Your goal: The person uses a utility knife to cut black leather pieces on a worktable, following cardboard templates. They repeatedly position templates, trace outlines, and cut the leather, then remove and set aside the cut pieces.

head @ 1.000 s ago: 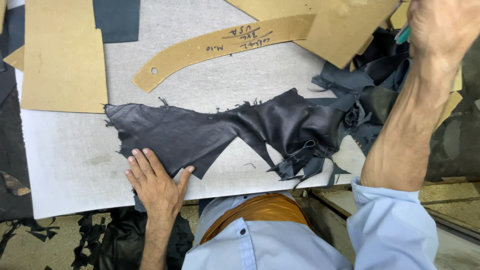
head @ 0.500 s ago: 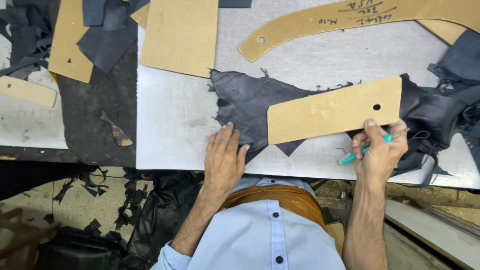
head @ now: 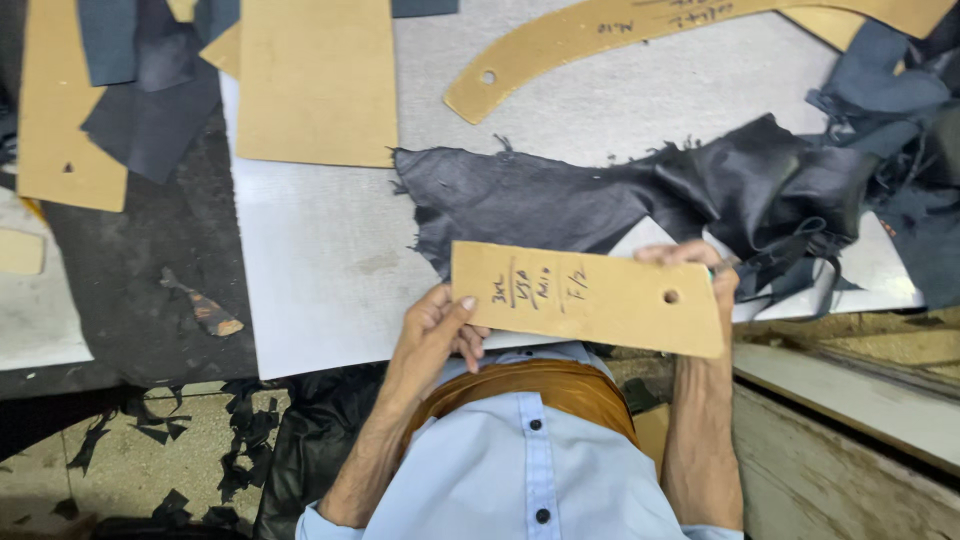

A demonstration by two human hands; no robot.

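Left hand (head: 432, 335) grips the near-left end of a long cardboard pattern (head: 590, 297), thumb on top, fingers curled under. Right hand (head: 700, 262) closes on the pattern's far end by the punched hole; mostly hidden behind it. Pattern held above the bench (head: 320, 260) edge, overlapping dark leather piece (head: 560, 195). Curved cardboard template (head: 600, 40) lies beyond; rectangular card (head: 315, 80) far left.

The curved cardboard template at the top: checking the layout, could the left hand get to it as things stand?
Probably yes, but the left hand holds the rectangular template; the curved template lies uncovered past the dark leather.
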